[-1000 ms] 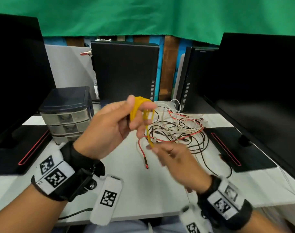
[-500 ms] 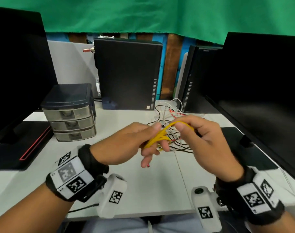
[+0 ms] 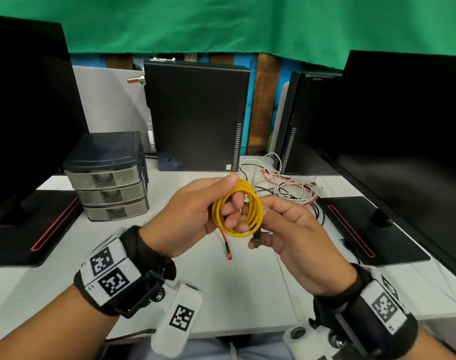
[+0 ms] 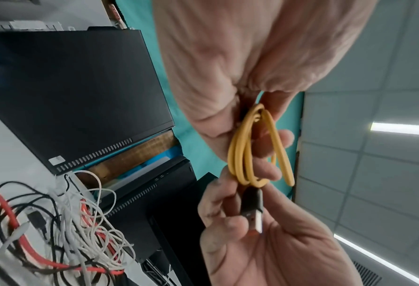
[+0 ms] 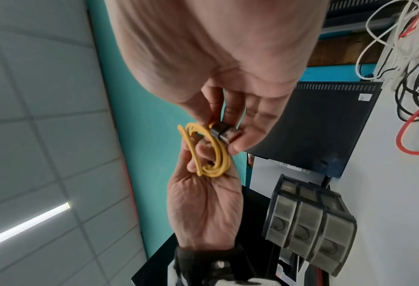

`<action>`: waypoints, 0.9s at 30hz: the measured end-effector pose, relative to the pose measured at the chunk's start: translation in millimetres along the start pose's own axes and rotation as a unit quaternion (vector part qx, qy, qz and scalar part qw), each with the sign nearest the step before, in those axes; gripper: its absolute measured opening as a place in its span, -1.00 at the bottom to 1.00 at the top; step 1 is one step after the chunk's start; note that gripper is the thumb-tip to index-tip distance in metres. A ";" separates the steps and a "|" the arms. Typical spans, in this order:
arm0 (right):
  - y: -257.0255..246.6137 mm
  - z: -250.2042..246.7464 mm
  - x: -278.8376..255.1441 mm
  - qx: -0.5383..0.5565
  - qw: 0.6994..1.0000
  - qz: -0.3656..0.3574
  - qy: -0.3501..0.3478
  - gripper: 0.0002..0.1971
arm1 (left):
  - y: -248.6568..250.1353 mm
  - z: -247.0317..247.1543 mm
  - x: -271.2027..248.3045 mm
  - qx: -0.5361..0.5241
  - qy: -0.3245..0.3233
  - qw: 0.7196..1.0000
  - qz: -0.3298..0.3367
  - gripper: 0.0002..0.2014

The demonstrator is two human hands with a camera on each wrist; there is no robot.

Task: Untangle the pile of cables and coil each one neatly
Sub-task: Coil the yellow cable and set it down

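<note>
You are finishing the coil of the yellow cable (image 3: 237,209), held above the table (image 3: 237,281) in front of you. Your left hand (image 3: 188,216) has its grip closed round the loops, fingers threaded through the ring; your right hand (image 3: 294,237) pinches the USB plug (image 4: 252,209). Next, I judge, the plug end needs tucking in so the rounds hold. The cable looks smooth and rubbery, the plug hard and dark with a metal tip. The pile (image 3: 286,188) of white, black and red leads waits behind
</note>
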State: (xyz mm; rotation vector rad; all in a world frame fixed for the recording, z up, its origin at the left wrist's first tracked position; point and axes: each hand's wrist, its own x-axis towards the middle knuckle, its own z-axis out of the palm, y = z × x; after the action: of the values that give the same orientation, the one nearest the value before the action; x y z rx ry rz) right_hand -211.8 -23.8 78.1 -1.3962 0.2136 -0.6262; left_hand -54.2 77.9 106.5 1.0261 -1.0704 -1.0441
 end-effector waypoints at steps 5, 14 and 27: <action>-3.3 -2.0 -0.4 -0.011 1.000 -0.010 0.017 -0.77 | -5.7 2.5 3.8 0.240 0.082 0.963 0.087 -0.60; -18.3 -18.2 -0.9 -0.174 0.977 -0.122 -0.026 -0.68 | -7.4 1.6 0.5 0.005 -0.024 1.000 0.011 -0.55; 6.4 2.8 4.3 0.080 0.990 0.106 0.036 -0.83 | -39.1 -0.1 12.5 0.239 0.092 0.960 0.114 -0.57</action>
State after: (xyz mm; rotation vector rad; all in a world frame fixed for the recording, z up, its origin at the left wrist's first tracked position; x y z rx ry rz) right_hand -205.1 -23.4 73.5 -1.1796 0.3576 -0.5063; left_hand -57.9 58.2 70.6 1.3185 -1.2827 -0.4981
